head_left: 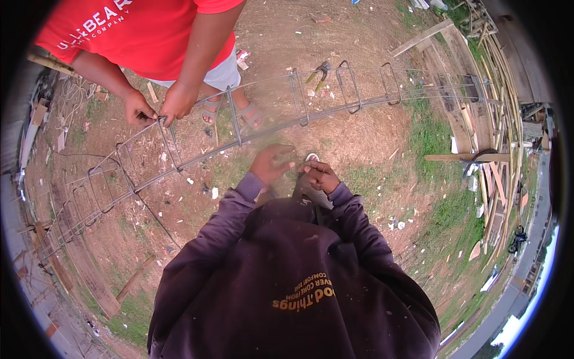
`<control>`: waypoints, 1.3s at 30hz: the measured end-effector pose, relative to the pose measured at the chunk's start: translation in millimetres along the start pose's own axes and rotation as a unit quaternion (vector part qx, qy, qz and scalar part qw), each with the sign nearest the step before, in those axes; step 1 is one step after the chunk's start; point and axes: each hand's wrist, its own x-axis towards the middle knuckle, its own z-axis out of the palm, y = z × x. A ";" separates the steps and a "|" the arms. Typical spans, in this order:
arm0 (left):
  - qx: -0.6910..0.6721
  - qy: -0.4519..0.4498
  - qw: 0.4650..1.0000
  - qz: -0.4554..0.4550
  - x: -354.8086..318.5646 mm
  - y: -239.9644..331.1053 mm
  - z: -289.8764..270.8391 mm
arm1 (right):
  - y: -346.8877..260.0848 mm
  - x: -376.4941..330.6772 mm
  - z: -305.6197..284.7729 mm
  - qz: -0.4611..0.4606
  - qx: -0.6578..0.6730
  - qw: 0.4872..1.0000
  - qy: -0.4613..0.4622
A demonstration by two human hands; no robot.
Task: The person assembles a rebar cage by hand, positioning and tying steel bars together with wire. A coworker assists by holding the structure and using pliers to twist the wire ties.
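Head view is showing the rebar cage [240, 141] just beyond both hands, stirrups [234, 116] already standing spaced, the co-worker's hands [181, 100] probably finishing one corner, left hand [272, 164] spreading, right hand [323, 178] bending, its pinch I cannot tell.

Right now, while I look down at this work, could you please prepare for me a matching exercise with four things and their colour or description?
Things:
1. metal frame
2. plier-like tool
3. co-worker's shirt
4. person's right hand

Descriptions:
A. red
B. comes out of a dark purple sleeve
C. long grey bars with bent hoops
D. yellowish handles

Right pairs: 1-C, 2-D, 3-A, 4-B.
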 end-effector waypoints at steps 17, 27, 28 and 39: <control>0.234 0.006 0.963 -0.136 111.7 -66.6 36.0 | -29.1 132.9 -66.9 -0.023 0.188 0.959 0.210; 0.245 -0.007 0.955 -0.165 121.7 -65.5 36.7 | -19.7 136.1 -84.7 -0.012 0.173 0.979 0.109; 0.250 -0.017 0.956 -0.153 122.8 -66.3 35.2 | -19.5 137.1 -86.6 -0.012 0.167 0.979 0.119; 0.225 -0.096 0.959 -0.140 135.7 -59.7 23.7 | -2.7 153.4 -72.1 -0.107 0.138 0.965 0.194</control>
